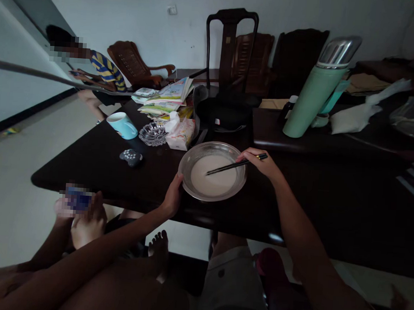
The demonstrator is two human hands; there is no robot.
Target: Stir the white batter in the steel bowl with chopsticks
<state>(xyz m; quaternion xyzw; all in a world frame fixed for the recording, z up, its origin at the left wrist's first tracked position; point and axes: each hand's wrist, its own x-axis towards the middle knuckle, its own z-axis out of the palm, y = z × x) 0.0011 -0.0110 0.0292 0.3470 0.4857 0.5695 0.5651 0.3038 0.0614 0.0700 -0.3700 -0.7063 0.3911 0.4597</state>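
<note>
A wide metal bowl (240,178) of pale, milky liquid (210,179) rests on the dark table in front of me. My left hand (173,195) grips the bowl's near left rim, thumb at the edge and the other fingers mostly hidden. Above the right rim, my right hand (258,161) is closed around a pair of dark chopsticks (229,167). Their tips dip into the liquid near the middle of the bowl.
Behind the bowl are a tissue box (180,135), a glass dish (153,134), a blue mug (122,125) and stacked books (168,98). A grey patterned object (131,157) lies left. A green thermos (312,96) stands right. One person sits close left, another (106,70) farther back.
</note>
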